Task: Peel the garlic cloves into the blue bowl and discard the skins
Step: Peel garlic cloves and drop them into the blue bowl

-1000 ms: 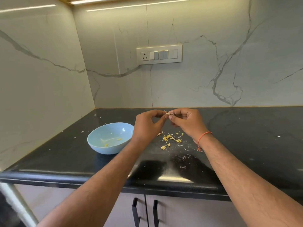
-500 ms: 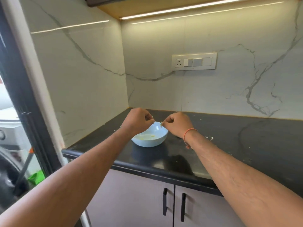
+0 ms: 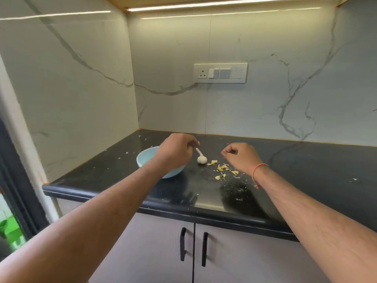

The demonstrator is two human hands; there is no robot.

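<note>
Since the frame half a second back, the 2 hands have drawn apart from where they met over the bowl, and a garlic bulb [image 3: 202, 159] now shows on the counter [image 3: 306, 170] between them. The left hand [image 3: 175, 152] hovers over the right side of the blue bowl [image 3: 145, 158], its fingers curled; whether they pinch anything is hidden behind the knuckles. The bulb lies just right of the bowl, its long pale stem pointing up toward the left hand's fingertips. The right hand [image 3: 241, 158] hangs just above the counter, well apart from the left, fingers curled inward with thumb and fingertips close together; any scrap between them is too small to tell. A scatter of yellowish garlic skins [image 3: 223, 169] lies on the counter between the bulb and the right hand. An orange thread [image 3: 259, 170] circles the right wrist.
</note>
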